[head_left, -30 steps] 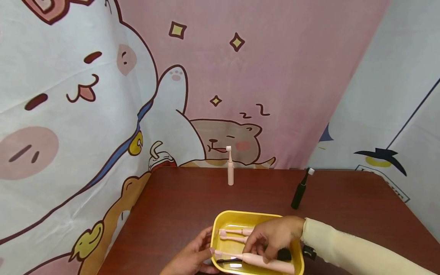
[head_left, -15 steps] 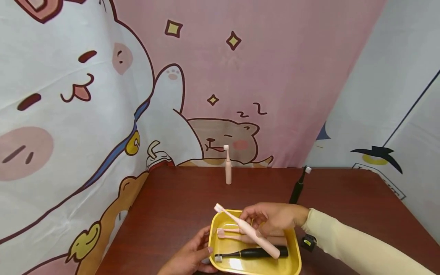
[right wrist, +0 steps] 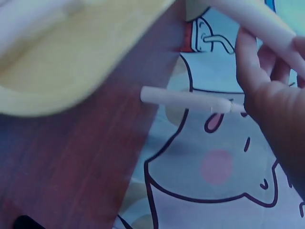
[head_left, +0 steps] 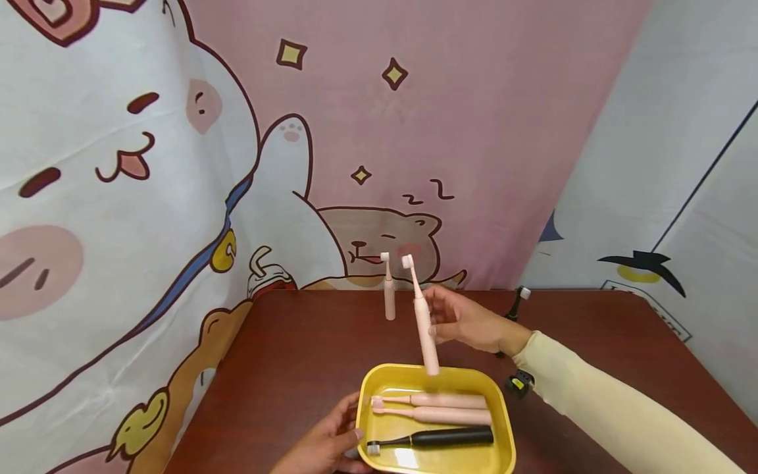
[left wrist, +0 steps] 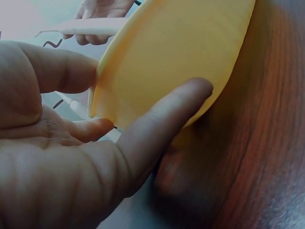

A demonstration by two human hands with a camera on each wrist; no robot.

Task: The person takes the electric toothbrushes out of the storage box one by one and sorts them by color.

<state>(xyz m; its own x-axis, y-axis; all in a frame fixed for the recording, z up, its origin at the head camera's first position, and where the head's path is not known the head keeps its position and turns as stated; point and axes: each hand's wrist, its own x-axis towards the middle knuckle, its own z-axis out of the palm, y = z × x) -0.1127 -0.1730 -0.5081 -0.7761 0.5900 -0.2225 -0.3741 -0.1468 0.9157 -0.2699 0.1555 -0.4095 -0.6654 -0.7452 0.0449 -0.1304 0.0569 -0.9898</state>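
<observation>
My right hand (head_left: 470, 321) grips a pink electric toothbrush (head_left: 424, 326) by its handle, brush head up and slightly tilted, above the far rim of a yellow tray (head_left: 468, 378). In the right wrist view the held toothbrush's handle (right wrist: 259, 21) lies across the fingers. My left hand (head_left: 331, 438) holds the tray's left side; the left wrist view shows fingers on the tray's outer wall (left wrist: 176, 47) and at its rim. Inside the tray lie two pink toothbrushes (head_left: 456, 415) side by side and one black toothbrush (head_left: 453, 437) nearer me, all heads left.
Another pink toothbrush (head_left: 389, 299) stands upright toward the back of the brown table (head_left: 296, 355). A black toothbrush (head_left: 517, 306) stands back right, partly hidden by my right wrist. Behind the table hangs a cartoon-printed cloth (head_left: 474, 131).
My right hand has lifted the pink toothbrush out of the tray, up and away from me, turning it from lying flat to nearly upright. My left hand stays on the tray.
</observation>
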